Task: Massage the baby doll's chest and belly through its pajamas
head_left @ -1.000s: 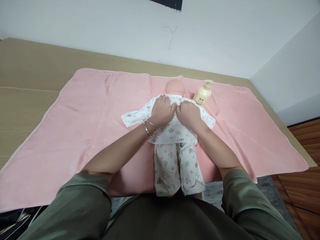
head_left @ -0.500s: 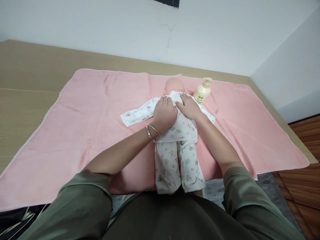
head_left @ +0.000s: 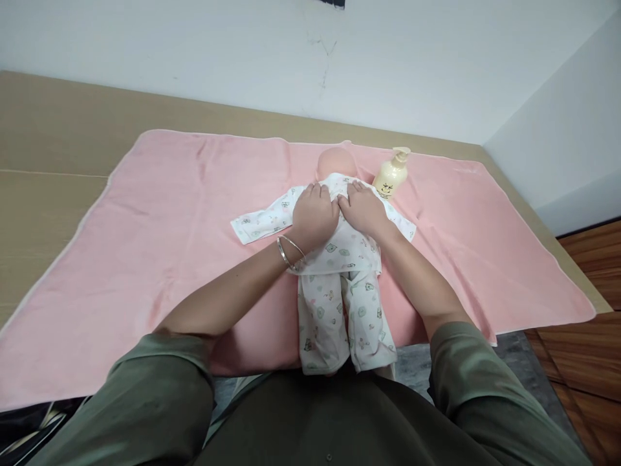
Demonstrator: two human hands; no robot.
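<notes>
Broadly, a smooth, matte white wall [head_left: 194, 58] with fine branching cracks rises behind a long, flat worktop [head_left: 48, 129], tan and crossed by a thin straight seam. Over much of it spreads a pink blanket [head_left: 169, 213], soft and short-napped, with a pale stitched edge, rounded corners and shallow creases; its near side hangs past the worktop's front. At the right stands a reddish-brown panel [head_left: 587, 349] with dark streaked wood grain.

The person's sleeves [head_left: 150, 401] are dull green cloth, ending at the elbows. Between the forearms, a baby doll [head_left: 342, 255] lies lengthwise on the blanket, its smooth, domed head [head_left: 336, 163] toward the wall and its legs at the near edge. It wears a thin white shirt and straight, tube-like trousers [head_left: 320, 323], both printed with small green and pink figures; the shirt's arms angle outward to either side.

The left hand [head_left: 315, 213] and right hand [head_left: 363, 208] rest palm down, side by side, on the shirt's upper part, thumbs close together at the middle; whether the fingers pinch any cloth cannot be told. Just beyond the right one sits a glossy, round-shouldered, cream-yellow pump bottle [head_left: 391, 178]. A slim, shiny silver bangle [head_left: 281, 251] circles the left wrist.
</notes>
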